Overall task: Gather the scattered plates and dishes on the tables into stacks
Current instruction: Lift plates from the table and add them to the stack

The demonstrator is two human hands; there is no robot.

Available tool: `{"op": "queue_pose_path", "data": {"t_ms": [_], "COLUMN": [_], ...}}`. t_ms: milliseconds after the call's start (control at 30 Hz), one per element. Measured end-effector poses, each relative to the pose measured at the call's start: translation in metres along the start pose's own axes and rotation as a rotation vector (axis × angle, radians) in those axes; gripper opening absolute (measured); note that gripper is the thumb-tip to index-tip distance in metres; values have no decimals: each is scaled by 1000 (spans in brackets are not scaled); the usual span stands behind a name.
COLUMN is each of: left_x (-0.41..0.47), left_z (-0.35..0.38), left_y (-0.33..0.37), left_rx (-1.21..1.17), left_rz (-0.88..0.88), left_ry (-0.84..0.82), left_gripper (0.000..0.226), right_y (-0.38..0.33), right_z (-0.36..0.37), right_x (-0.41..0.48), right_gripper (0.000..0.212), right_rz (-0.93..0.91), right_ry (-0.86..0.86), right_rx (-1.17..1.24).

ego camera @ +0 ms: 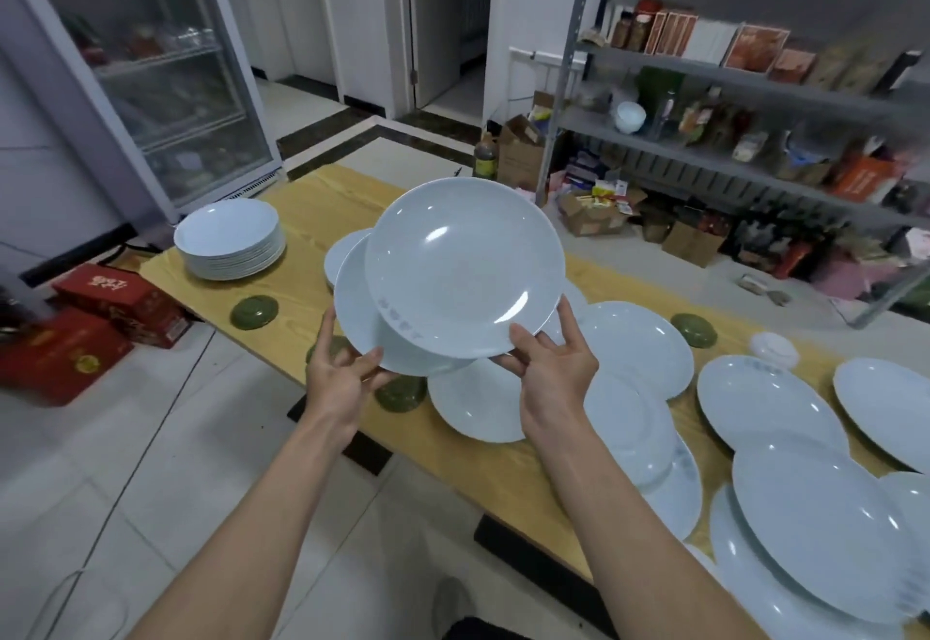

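Nesting a pair in mid-air, near the tall stack (229, 241).
The left hand (342, 377) grips the lower plate (362, 317) by its rim, the right hand (553, 367) pinches the upper plate (463, 267); I'd seat them square before heading for that stack.

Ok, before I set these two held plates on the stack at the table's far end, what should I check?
1. Grip of left hand on lower plate: ok, thumb over rim.
2. Grip of right hand on upper plate: ok, pinching its near rim.
3. Upper plate centred on lower: not ok, offset right.
4. Top of stack free: ok.
5. Path to stack: ok, only a low green dish nearby.
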State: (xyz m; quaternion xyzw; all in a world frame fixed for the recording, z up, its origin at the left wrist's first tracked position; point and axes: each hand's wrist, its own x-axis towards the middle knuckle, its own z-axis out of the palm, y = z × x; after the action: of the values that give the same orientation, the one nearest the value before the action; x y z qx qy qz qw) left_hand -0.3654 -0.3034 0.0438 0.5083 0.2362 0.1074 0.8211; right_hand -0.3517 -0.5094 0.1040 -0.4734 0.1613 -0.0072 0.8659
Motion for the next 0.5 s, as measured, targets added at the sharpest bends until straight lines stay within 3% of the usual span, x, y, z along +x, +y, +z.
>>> {"op": "queue_pose_path", "data": {"t_ms": [500], "left_x": [146], "left_z": [-35], "left_y": [28], "left_rx": [-41], "left_rz": [-144], "left_ry": [39], "left_gripper": [91], "right_y": [43], "right_z": [93], "right_x": [98], "right_gripper": [74], "right_rz": [-43], "right_ry": [119], "right_rx": [-48]}}
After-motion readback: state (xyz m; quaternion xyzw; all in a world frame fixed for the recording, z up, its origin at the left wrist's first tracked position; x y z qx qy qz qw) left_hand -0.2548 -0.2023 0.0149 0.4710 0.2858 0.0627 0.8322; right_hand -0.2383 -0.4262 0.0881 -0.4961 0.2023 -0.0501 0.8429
